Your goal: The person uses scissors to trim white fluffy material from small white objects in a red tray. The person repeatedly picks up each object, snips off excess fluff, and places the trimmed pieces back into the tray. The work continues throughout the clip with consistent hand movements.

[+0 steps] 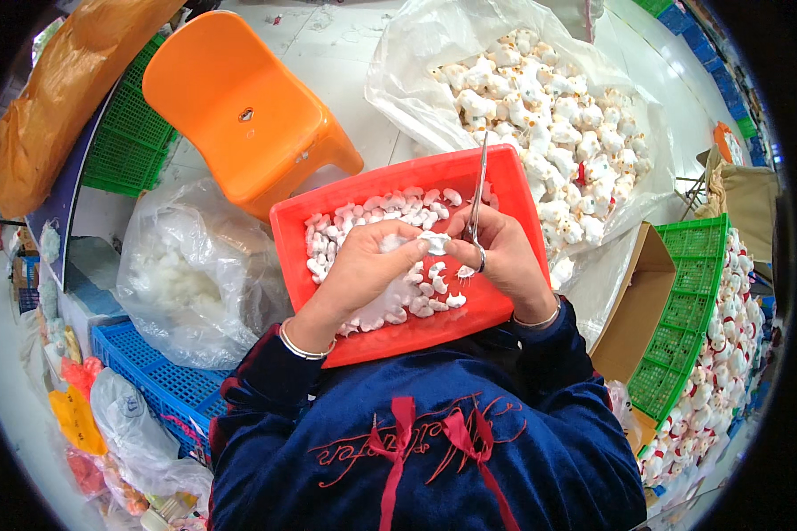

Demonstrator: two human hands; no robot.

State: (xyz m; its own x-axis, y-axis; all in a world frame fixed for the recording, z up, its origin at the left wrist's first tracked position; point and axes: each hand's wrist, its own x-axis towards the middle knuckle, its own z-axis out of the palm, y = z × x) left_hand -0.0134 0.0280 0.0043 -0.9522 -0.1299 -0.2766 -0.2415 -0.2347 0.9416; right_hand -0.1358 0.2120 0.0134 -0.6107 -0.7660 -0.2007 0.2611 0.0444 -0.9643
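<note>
Over a red plastic tray (527, 190) on my lap, both my hands work close together. My left hand (372, 265) pinches one end of a small white plush piece (434, 242) between thumb and fingers. At the other end of it are the fingertips of my right hand (505, 261). The right hand also holds slim metal forceps (480, 181) with a finger ring, tips pointing up and away. Many small white bean-shaped plush pieces (403, 208) lie in the tray, with a tuft of white stuffing (383, 305) near my left wrist.
An orange chair (239, 115) stands beyond the tray at left. A clear bag of white stuffing (181, 274) sits left, by a blue crate (155, 367). Far right, a large bag (416, 88) holds white plush toys (549, 133). A cardboard box (629, 292) and green crate (682, 310) stand right.
</note>
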